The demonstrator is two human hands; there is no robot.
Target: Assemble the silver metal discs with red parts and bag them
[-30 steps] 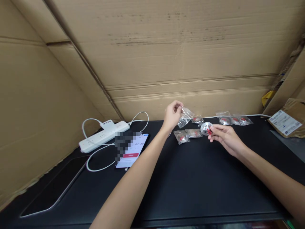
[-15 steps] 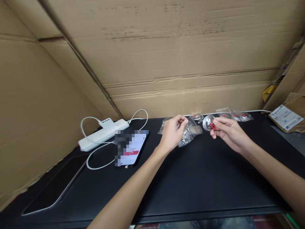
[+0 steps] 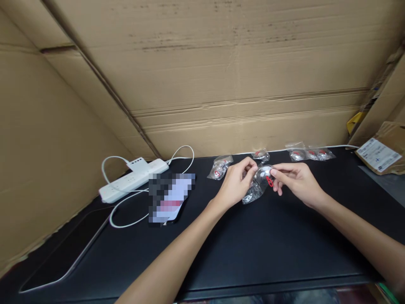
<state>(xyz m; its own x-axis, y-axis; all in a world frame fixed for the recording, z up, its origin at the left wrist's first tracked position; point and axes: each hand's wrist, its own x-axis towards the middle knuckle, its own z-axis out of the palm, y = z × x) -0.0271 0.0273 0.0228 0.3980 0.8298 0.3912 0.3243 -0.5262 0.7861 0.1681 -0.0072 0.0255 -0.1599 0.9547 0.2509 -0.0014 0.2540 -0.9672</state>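
Note:
In the head view my right hand (image 3: 299, 182) pinches a clear, round plastic piece with a red loop (image 3: 265, 172) by its right edge. The red loop hangs at the lower side of the piece. My left hand (image 3: 236, 180) is closed, thumb against fingers, at the top of a crinkled clear plastic bag (image 3: 252, 195). The bag hangs just below and left of the round piece. Whether the piece is partly inside the bag's mouth, I cannot tell.
Bagged round pieces with red parts lie on the black table (image 3: 253, 249): one pack (image 3: 219, 167) left, one pack (image 3: 261, 155) behind, several (image 3: 310, 154) at back right. A phone (image 3: 175, 198), power strip (image 3: 133, 181), dark tablet-like panel (image 3: 66, 249) and labelled brown package (image 3: 379, 156) flank them.
My right hand has moved left with the round piece, up to the bag. My left hand has shifted slightly right and lifted the bag away from the pack at left.

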